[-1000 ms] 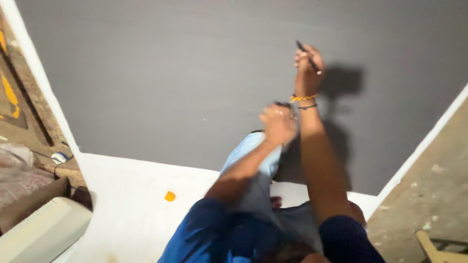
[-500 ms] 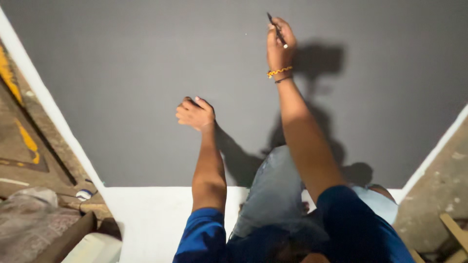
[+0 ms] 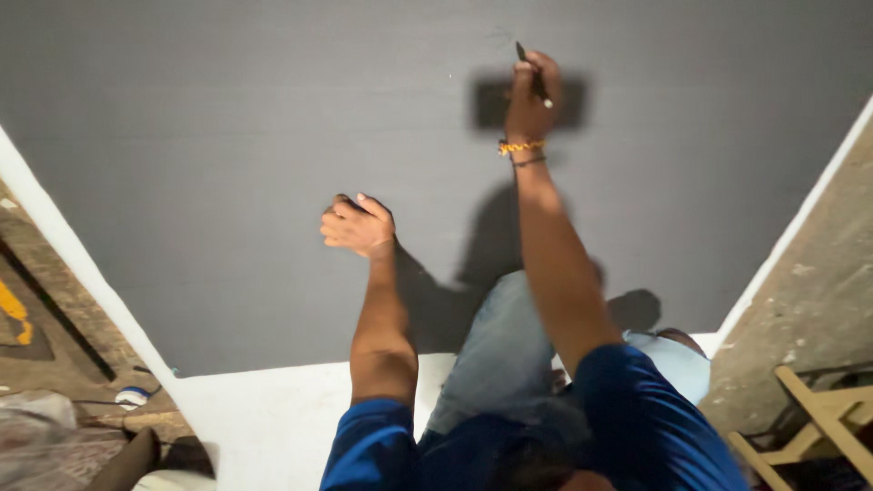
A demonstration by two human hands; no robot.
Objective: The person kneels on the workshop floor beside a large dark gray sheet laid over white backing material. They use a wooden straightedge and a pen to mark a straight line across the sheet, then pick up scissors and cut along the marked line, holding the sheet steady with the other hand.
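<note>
A large grey sheet (image 3: 227, 155) with a white border lies on the floor and fills most of the head view. My right hand (image 3: 532, 95) reaches far forward over it, shut on a dark pencil (image 3: 534, 75) whose tip touches the grey surface. My left hand (image 3: 358, 225) rests as a loose fist on the sheet, nearer to me and to the left. A beaded band circles my right wrist. My knee in light jeans (image 3: 496, 355) rests on the sheet between my arms.
The sheet's white margin (image 3: 264, 418) runs along the near edge and both sides. A wooden frame (image 3: 818, 418) stands on the bare floor at the lower right. Cloth, a small blue-and-white object (image 3: 132, 396) and a patterned mat lie at the lower left.
My right hand with the pencil has stretched further up the sheet. My left hand moved left, away from the right arm, and settled on the grey surface.
</note>
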